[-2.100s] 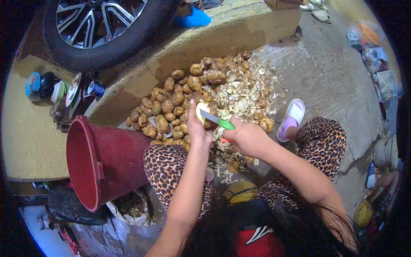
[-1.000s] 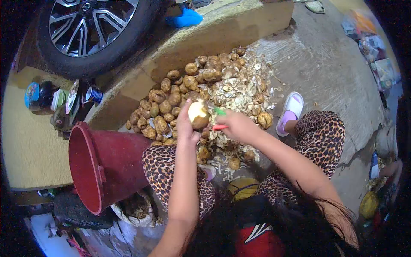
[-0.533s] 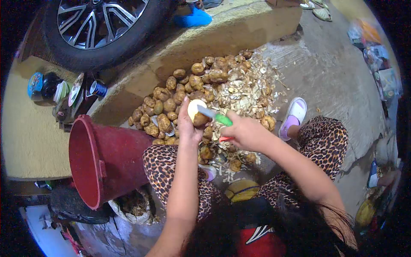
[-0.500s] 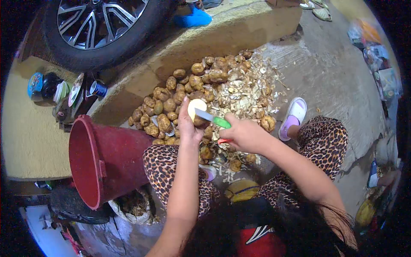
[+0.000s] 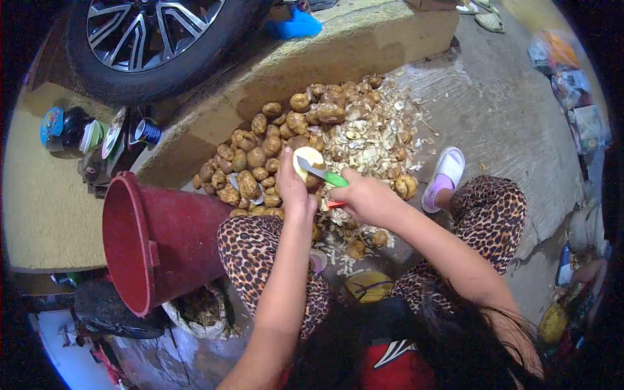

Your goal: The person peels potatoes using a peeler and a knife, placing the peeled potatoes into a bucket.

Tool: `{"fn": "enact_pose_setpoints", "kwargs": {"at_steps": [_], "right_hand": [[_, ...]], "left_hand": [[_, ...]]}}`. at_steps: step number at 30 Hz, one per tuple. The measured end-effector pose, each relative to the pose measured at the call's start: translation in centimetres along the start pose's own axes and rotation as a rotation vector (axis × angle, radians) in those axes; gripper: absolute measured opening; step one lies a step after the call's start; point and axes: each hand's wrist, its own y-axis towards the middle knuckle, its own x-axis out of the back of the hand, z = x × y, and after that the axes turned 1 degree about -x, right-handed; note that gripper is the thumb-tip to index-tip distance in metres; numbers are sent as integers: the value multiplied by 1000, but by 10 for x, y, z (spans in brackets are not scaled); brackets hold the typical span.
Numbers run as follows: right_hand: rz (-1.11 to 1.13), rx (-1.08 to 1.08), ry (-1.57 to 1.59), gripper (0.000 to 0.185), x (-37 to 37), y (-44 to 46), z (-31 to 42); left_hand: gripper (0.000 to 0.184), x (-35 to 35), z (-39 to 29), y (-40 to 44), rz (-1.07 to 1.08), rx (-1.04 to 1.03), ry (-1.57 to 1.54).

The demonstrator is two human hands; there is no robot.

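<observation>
My left hand [image 5: 294, 185] is wrapped round a partly peeled potato [image 5: 307, 160], pale on top and brown-skinned low on its right side. The fingers of my right hand [image 5: 367, 200] are closed on a knife [image 5: 335, 179] with a green and red handle; its blade lies over the pale face of the potato. Behind both hands spreads a heap of brown potatoes [image 5: 247, 185], with pale peelings [image 5: 367, 153] to its right.
A red bucket [image 5: 185, 240] lies tilted at the left. A wheel [image 5: 153, 39] and a concrete ledge [image 5: 364, 55] are at the back. Beside my shoe [image 5: 445, 179] is bare floor; plastic packages [image 5: 572, 88] are far right. An open sack [image 5: 201, 312] stands below the bucket.
Over the last second the knife has come back onto the potato from its right side. Since half a second ago, my left hand and the potato have shifted slightly right.
</observation>
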Motion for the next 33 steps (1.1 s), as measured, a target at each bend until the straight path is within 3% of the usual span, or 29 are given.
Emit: {"fn": "enact_pose_setpoints", "kwargs": {"at_steps": [2,5,8,11,14,17,18,19,21,24,27,31,33], "right_hand": [[-26,1,57,16,-1,2,3],[-25,88,82,15,-5,6,-7],[46,107,7,13,4,8,-11],[43,43,70,13,2,6,-14],[-9,-7,175,13,-7,8,-12],[-7,-69,231,16,-13,14,-32],[10,-120,151,17,-18,11,-57],[97,-197,94,18,-15,11,-69],[119,-231,79,19,-15,9,-67],[367,-272,48,21,-19,2,-62],[296,-309,30,25,-15,3,-75],[136,-504,507,23,44,11,-60],[29,-473,736,21,58,11,-61]], "left_hand": [[24,6,9,8,-32,-106,15],[24,4,-2,6,39,3,6],[27,7,-28,-3,230,380,68],[31,3,-14,-5,158,204,82],[33,-2,2,5,-12,-188,184],[31,7,-21,-4,206,294,59],[32,-2,-30,-14,200,299,82],[32,-11,-24,-15,97,106,109],[36,3,-27,-5,170,196,117],[41,5,-31,-5,6,193,8],[44,2,-33,-2,-30,213,-32],[41,8,-26,-1,110,232,-73],[39,2,-26,-6,108,255,-75]]}}
